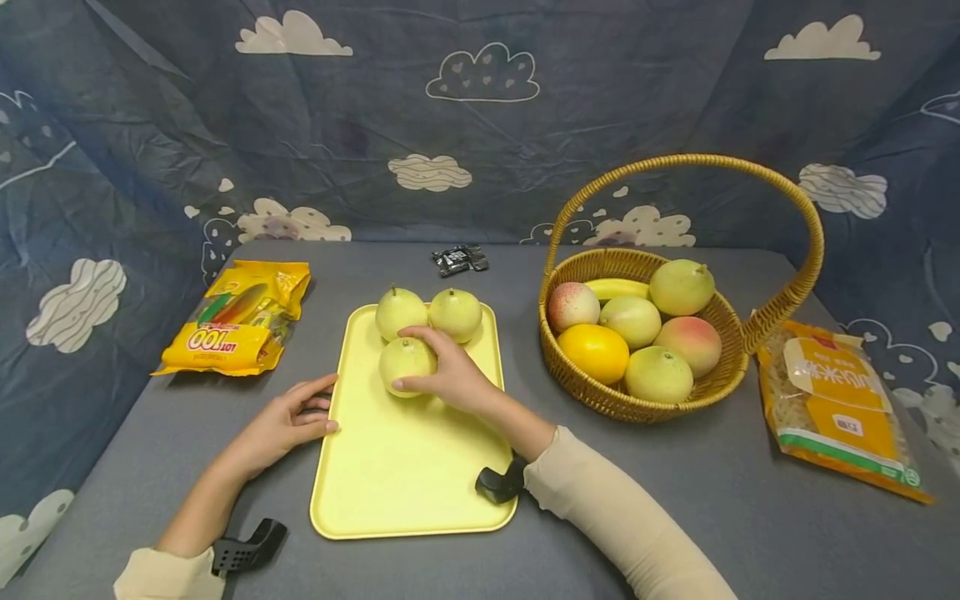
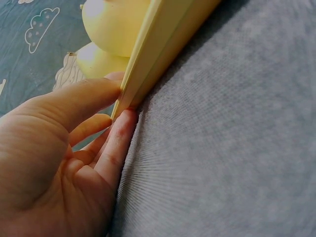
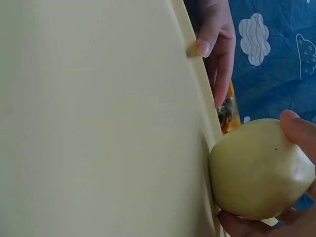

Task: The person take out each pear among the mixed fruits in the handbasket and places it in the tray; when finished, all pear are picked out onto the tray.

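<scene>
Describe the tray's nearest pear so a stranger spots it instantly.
Find the yellow tray left of the wicker basket. Two pears sit near its far end. The nearest pear is in front of them, the only one in the right grip.

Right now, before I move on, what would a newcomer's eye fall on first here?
Most likely the round golden-brown woven basket with its tall arched handle, on the head view's right, holding yellow, green and pinkish fruit. Near the middle lies a pale yellow rectangular tray: the right hand grips the nearest of three round yellow-green pears on it, while the left hand pinches its left edge.
</scene>
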Demonstrator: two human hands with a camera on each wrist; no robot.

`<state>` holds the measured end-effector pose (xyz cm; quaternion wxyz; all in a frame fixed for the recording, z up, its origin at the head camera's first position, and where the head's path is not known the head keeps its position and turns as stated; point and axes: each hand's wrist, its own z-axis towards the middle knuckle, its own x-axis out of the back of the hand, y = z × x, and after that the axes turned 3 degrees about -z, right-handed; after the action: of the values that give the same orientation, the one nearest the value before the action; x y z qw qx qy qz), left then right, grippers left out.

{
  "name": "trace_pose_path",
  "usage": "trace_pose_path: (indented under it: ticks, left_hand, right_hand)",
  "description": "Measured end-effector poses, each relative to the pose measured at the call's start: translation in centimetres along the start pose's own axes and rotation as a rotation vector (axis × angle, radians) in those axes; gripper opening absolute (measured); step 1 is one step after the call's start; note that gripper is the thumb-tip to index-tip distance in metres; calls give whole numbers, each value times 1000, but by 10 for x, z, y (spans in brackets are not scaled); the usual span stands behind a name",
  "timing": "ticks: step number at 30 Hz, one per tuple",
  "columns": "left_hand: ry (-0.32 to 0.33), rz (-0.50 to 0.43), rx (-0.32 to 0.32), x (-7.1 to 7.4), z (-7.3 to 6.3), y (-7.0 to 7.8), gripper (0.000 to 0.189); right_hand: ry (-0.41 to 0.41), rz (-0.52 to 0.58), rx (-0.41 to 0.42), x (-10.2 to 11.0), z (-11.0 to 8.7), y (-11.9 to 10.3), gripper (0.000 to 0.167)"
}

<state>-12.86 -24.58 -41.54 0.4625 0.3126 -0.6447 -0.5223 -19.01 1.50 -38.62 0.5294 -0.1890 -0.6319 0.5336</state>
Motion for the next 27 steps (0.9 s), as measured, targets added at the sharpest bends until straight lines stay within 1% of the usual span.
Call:
trace_pose_path:
  ticks: [8, 14, 18, 20, 23, 27]
  left_hand:
    - [-9, -3, 6, 0, -1, 2, 68]
    - [-6, 10, 7, 1, 0, 0, 69]
    - [-2, 17, 18, 2, 0, -1, 70]
    - [-5, 14, 12, 2, 0, -1, 69]
    - [-7, 10, 4, 1, 0, -1, 69]
    - [-4, 13, 11, 1, 0, -1, 70]
  right_hand:
    - [-50, -29, -15, 0, -2, -2, 66]
    - [-67, -58, -36, 0, -2, -3, 69]
    - [-85, -73, -20, 6, -6, -6, 72]
    - [-85, -72, 12, 12, -11, -10, 70]
    - [-65, -62, 85, 26, -20, -17, 63]
    - [4, -91, 222, 51, -35, -28, 58]
